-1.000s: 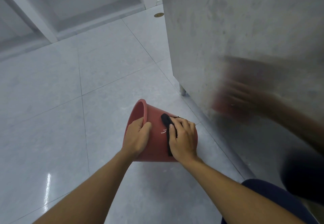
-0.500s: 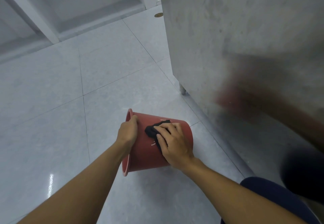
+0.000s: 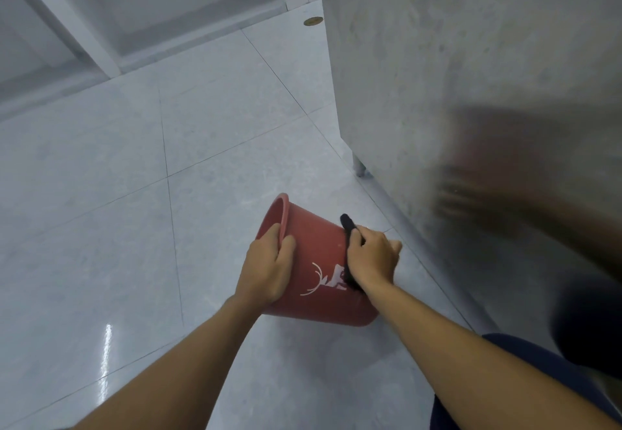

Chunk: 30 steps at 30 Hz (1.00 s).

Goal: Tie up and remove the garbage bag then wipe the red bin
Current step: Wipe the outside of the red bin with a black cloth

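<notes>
On my feed, L hand (image 3: 266, 269) grips the rim of the red bin (image 3: 316, 254) and R hand (image 3: 372, 261) pinches a black cloth (image 3: 348, 224) to its wall, bin tipped low over the floor (image 3: 101, 227), axis base near-right to mouth far-left, so next wipe prob runs along that, beside the steel cabinet (image 3: 437, 59).

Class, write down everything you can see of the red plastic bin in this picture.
The red plastic bin is a round, tapering bucket with a rolled rim and a white antler-like print on its smooth wall. It is tipped on its side over the pale tiled floor, mouth facing away to the left. The left hand grips its rim; the right hand presses a black cloth against its outer wall.
</notes>
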{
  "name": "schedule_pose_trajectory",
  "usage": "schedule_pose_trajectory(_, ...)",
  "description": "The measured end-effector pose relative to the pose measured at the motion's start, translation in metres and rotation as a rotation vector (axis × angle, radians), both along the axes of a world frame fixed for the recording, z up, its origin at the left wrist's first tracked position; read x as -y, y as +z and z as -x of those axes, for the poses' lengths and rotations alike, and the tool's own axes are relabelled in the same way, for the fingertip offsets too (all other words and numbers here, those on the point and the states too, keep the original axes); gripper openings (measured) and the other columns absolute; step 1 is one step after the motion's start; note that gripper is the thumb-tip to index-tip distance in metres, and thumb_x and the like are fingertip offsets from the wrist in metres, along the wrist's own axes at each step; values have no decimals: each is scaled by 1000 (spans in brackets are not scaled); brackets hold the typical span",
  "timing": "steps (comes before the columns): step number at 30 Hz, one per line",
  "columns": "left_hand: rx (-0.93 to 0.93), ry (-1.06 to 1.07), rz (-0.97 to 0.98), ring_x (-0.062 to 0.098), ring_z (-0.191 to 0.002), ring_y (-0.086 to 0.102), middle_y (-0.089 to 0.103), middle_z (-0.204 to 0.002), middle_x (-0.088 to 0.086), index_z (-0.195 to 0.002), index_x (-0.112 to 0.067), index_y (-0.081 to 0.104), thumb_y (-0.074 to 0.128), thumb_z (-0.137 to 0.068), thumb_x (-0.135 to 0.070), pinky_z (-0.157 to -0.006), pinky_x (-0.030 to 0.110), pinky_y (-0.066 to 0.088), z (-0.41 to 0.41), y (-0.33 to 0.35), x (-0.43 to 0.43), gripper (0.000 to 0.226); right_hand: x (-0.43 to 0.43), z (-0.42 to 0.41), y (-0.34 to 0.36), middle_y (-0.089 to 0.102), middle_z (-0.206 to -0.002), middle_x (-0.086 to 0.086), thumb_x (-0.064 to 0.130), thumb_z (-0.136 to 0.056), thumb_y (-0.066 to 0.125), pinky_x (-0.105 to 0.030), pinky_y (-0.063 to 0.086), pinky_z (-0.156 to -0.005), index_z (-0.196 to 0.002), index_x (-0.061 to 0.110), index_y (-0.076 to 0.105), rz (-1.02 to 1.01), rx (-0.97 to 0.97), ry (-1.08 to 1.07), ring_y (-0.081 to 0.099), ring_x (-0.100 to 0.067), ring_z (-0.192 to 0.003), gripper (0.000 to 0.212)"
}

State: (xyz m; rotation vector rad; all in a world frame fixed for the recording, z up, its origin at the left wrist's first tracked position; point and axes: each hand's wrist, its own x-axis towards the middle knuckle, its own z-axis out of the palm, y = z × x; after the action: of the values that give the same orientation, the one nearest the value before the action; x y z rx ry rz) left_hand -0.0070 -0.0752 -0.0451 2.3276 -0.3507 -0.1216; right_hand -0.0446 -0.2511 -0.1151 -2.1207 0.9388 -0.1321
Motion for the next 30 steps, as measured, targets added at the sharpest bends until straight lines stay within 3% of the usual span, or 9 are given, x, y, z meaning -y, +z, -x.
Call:
schedule_pose_trajectory(3, 13, -14, 8, 9, -65, 64, 67, -71, -5, -82, -21, 60, 39, -96, -37, -57, 26, 50, -1, 0, -1, 30, -28, 3, 17, 66, -127, 11, 44, -102, 35, -27, 40, -91, -130, 31, 68, 47, 380, 302, 41, -16, -110, 45)
schedule_pose_trajectory(5, 13, -19, 14, 8, -67, 63, 68, -73, -7, -82, -25, 61, 38, -95, -35, -57, 22, 48, -1, 0, 0, 28, -33, 3, 16, 64, -132, 12, 45, -102, 35, -26, 40, -96, -135, 27, 65, 95, 461, 379, 42, -15, -113, 48)
schedule_pose_trajectory(11, -33, 10, 21, 11, -66, 68, 70, -74, -1, -82, -19, 61, 34, -95, -40, -61, 40, 57, 2, 1, 6, 37, 3, 11, -6, 69, -120, -1, 34, -106, 28, -37, 37, -89, -112, 22, 72, -15, -54, -127, 41, -25, -108, 45)
schedule_pose_trajectory(17, -6, -25, 44, 6, -66, 62, 68, -73, -8, -79, -22, 61, 35, -90, -37, -60, 27, 49, -1, 4, 13, 32, -43, 17, 18, 57, -141, 12, 47, -104, 36, -19, 33, -99, -142, 31, 58, 168, 483, 382, 40, -13, -119, 47)
schedule_pose_trajectory(19, -4, -37, 51, 4, -61, 58, 65, -69, -16, -73, -24, 56, 34, -87, -38, -55, 21, 44, 0, 5, 12, 30, -31, 13, 14, 60, -138, 12, 48, -104, 33, -24, 39, -97, -139, 32, 61, 163, 429, 328, 41, -16, -117, 47)
schedule_pose_trajectory(23, -16, -124, 29, 8, -54, 57, 64, -64, -8, -68, -26, 53, 34, -89, -41, -51, 26, 43, 5, 4, 12, 32, 5, 9, 5, 68, -123, 4, 40, -103, 29, -36, 40, -87, -113, 32, 71, -42, -9, -27, 39, -21, -105, 43)
schedule_pose_trajectory(26, 1, -164, 30, 5, -52, 54, 61, -61, -15, -65, -40, 52, 35, -89, -38, -48, 16, 37, 8, 6, 12, 30, -13, 8, 13, 65, -125, 15, 44, -102, 30, -25, 36, -80, -120, 39, 67, 16, 240, 122, 37, -11, -105, 41)
schedule_pose_trajectory(28, 17, -180, 45, 5, -55, 55, 62, -63, -17, -67, -44, 53, 35, -88, -36, -49, 15, 40, 9, 8, 11, 29, -27, 7, 25, 60, -134, 20, 47, -102, 32, -19, 35, -90, -137, 37, 60, 58, 460, 331, 38, -9, -112, 46)
schedule_pose_trajectory(30, 11, -188, 47, 6, -55, 55, 62, -64, -16, -68, -42, 53, 35, -87, -36, -49, 17, 40, 9, 8, 10, 28, -26, 5, 25, 57, -140, 20, 48, -103, 32, -21, 34, -95, -142, 36, 57, 97, 483, 396, 38, -10, -116, 48)
